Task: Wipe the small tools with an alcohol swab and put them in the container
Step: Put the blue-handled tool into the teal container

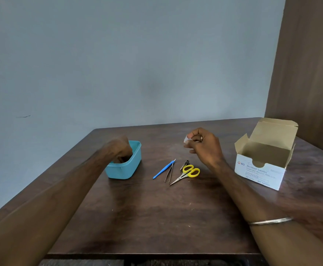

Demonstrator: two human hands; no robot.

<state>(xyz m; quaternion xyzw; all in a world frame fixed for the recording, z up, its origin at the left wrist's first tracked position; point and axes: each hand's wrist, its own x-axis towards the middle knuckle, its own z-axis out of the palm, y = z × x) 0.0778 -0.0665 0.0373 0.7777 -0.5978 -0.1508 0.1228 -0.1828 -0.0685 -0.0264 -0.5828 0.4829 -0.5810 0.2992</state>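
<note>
Inside the container [130,166] dips the left hand [121,149] (blurred); right hand [204,145] pinches swab [186,139].

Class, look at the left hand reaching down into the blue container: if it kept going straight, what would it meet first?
Most likely the floor of the blue container, since the left hand already points down inside it. The hand is blurred, and anything lying inside is hidden.

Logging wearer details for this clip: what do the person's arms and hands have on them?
Both forearms are bare, no sleeves in view and no gloves. The right arm carries a thin silvery bangle on the forearm, and the right hand wears a ring on one finger. The left hand is motion-blurred; no jewellery shows on it or its arm.
</note>
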